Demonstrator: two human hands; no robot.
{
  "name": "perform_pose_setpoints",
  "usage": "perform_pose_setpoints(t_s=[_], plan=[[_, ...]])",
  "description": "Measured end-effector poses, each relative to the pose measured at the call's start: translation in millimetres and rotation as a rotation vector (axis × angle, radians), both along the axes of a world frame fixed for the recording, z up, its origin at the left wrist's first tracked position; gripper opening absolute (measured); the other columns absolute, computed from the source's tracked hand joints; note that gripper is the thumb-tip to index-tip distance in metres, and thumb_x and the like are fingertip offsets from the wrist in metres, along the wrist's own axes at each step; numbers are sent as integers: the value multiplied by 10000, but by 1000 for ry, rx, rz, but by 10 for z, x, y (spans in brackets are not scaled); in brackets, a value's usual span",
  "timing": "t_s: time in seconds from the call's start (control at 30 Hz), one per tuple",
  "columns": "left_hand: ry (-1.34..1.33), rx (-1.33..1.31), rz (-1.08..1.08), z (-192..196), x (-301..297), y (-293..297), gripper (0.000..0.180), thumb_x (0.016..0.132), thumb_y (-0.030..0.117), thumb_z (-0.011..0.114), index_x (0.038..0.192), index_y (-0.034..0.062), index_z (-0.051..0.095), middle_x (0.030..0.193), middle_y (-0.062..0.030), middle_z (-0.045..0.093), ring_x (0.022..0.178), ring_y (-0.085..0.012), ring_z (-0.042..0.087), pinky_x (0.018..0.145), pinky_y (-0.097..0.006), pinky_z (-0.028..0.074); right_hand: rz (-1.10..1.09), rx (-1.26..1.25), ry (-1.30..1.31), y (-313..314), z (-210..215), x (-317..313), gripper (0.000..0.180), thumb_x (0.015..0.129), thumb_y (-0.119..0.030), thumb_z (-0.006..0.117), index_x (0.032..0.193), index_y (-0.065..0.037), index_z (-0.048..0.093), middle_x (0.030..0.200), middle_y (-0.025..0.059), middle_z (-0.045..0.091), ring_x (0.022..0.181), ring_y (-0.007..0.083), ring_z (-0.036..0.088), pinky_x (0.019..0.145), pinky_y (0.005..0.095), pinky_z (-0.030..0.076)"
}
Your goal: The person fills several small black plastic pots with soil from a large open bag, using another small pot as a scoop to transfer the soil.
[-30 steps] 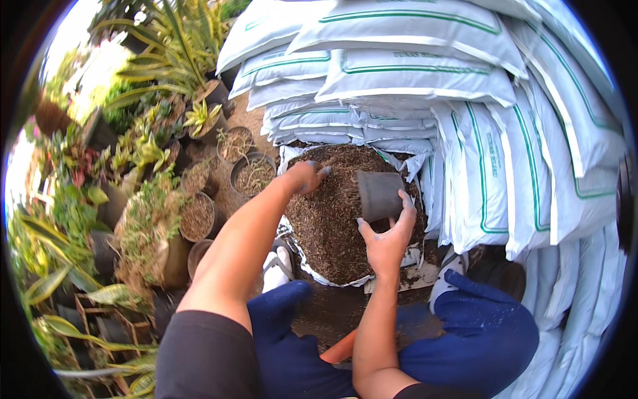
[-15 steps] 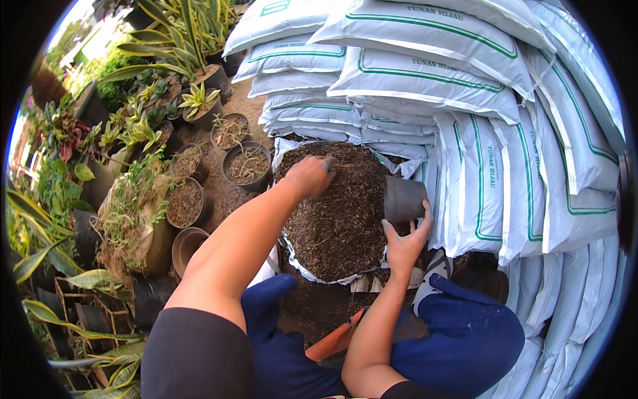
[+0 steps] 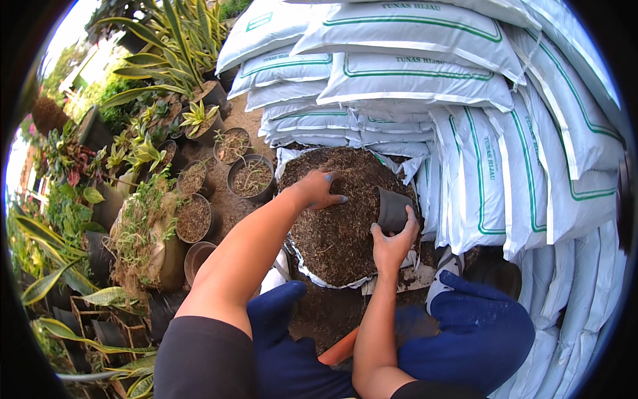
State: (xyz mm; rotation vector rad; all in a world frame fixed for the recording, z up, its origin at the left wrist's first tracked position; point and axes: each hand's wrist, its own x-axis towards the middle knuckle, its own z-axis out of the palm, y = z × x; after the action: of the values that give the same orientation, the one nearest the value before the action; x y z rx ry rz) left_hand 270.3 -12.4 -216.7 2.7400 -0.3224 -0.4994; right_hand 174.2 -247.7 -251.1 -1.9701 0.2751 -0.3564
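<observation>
An open white sack [image 3: 307,271] heaped with dark brown potting soil [image 3: 339,236] stands in front of me. My left hand [image 3: 320,189] is over the upper part of the heap, thumb and fingers apart, nothing seen between them. At the right side of the soil my right hand [image 3: 393,246] grips a small black plastic pot [image 3: 393,207] by its lower end. The pot lies tilted on its side, its rim facing the soil and my left hand. Its inside is hidden from view.
White sacks with green lines [image 3: 419,30] are piled behind and to the right. Pots of soil with small plants [image 3: 251,176] stand on the left, near leafy potted plants [image 3: 189,53]. An orange object [image 3: 340,347] lies between my legs.
My left hand has come slightly nearer and its fingers have spread. The right hand has brought the pot left, over the soil. The whole view has shifted a little.
</observation>
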Motion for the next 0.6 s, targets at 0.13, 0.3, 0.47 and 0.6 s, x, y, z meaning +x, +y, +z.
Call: perform_pose_setpoints(t_s=[0.13,0.3,0.47,0.6], plan=[[17,-44,-3,-27,87,44,567,920,442,686,1311,38,615,1223,-214,675,1187,-402,614,1035,-477,487,118,-10,-93,77,241,9,896,679,-36,829,1473,-81,416,1451,201,439,1378,416,397,1142,513,360],[-129,145,-19,-368,173,191,443,937,378,667,1173,2,668,1231,-191,665,1237,-387,580,1007,-482,516,309,66,-203,278,725,-63,905,660,32,804,1469,-103,421,1510,190,416,1431,405,369,1185,505,337],[-138,322,-145,-319,183,183,350,1002,304,566,1189,22,658,1255,-187,643,1272,-341,557,1021,-498,496,414,-79,-328,168,733,19,933,674,122,734,1506,-92,368,1564,164,374,1458,344,390,1174,508,395],[-127,66,24,-78,74,-3,407,1060,315,468,1321,28,590,1343,-210,609,1287,-368,552,1080,-512,437,253,91,-227,-153,447,121,925,701,83,781,1506,-94,362,1553,182,368,1449,361,384,1156,511,404]])
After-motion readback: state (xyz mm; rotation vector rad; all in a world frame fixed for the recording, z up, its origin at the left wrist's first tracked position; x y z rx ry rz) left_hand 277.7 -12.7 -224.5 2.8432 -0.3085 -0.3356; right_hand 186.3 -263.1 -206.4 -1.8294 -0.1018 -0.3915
